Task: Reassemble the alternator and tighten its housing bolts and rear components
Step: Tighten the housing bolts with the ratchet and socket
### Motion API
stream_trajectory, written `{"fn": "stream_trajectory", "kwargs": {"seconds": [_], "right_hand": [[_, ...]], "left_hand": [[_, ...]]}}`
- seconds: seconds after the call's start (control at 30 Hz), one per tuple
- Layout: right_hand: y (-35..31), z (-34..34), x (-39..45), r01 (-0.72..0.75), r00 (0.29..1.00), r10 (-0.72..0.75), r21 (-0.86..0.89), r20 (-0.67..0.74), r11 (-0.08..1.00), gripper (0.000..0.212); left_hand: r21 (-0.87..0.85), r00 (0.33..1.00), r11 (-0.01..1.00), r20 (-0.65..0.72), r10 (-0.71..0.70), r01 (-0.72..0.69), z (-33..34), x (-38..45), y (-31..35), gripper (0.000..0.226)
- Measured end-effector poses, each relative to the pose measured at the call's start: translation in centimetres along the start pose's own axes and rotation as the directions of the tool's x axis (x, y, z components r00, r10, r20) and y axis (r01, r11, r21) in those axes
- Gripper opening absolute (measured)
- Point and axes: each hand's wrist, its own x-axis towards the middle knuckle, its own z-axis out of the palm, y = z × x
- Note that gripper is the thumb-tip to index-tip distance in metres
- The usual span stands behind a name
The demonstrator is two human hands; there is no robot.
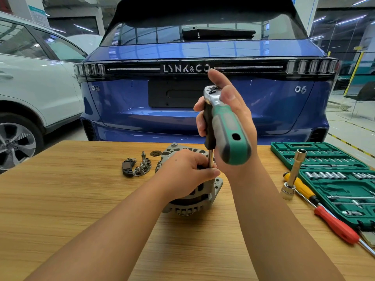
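Observation:
The grey alternator (194, 201) stands on the wooden table (81, 199) near its middle. My left hand (182, 173) lies over its top, fingers curled round a thin steel extension shaft (211, 159) that runs down to the housing. My right hand (229, 122) grips a ratchet wrench (225, 126) with a green and grey handle, held above the alternator with its chrome head up. A black driver body (209, 128) sits atop the shaft, against the ratchet. Left of the alternator lie the rear parts: a dark brush holder (127, 168) and a rectifier plate (144, 166).
An open green socket set case (332, 179) sits at the table's right. Beside it lie a long chrome socket on an adapter (293, 175), a yellow-handled screwdriver (302, 187) and a red-handled screwdriver (336, 226). A blue car's rear (182, 94) stands behind the table, a white car (30, 88) at left.

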Motion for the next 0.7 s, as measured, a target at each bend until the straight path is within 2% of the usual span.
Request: {"fn": "stream_trajectory", "kwargs": {"seconds": [0.1,0.23,0.3,0.33,0.4,0.47,0.57,0.7], "right_hand": [[-0.1,0.0,-0.1,0.009,0.997,-0.011,-0.029,-0.075,1.000,0.033],[0.1,-0.1,0.0,0.053,0.947,-0.126,-0.243,-0.296,0.969,0.028],[0.0,-0.5,0.2,0.003,0.932,-0.089,-0.238,-0.352,0.971,0.032],[-0.2,-0.8,0.3,-0.029,0.945,-0.036,-0.192,-0.327,0.981,0.026],[-0.5,-1.2,0.3,-0.064,0.980,0.050,-0.067,-0.191,0.996,0.013],[-0.3,-1.3,0.3,-0.005,0.996,0.003,-0.032,-0.085,0.999,0.031],[0.2,-0.6,0.2,0.135,0.989,-0.142,-0.128,-0.044,0.982,0.042],[0.5,-0.1,-0.1,0.108,0.994,-0.110,-0.079,-0.022,0.991,0.049]], "left_hand": [[0.024,1.000,1.000,-0.005,0.004,-0.003,-0.2,0.0,0.1,0.012],[0.047,0.999,0.999,0.027,0.021,-0.022,-0.1,0.1,0.5,0.021],[0.040,0.999,0.999,0.029,0.017,-0.018,-0.1,0.1,0.6,0.021],[0.044,1.000,0.999,0.026,0.014,-0.015,-0.1,0.1,0.5,0.019],[0.041,1.000,0.999,0.020,0.003,-0.003,-0.1,0.2,0.5,0.017],[0.025,1.000,1.000,0.020,-0.008,0.007,-0.1,0.1,0.5,0.016],[0.013,1.000,1.000,0.006,0.003,-0.003,-0.2,0.0,0.4,0.012],[0.006,1.000,1.000,0.007,0.014,-0.014,-0.3,-0.1,0.3,0.008]]}}
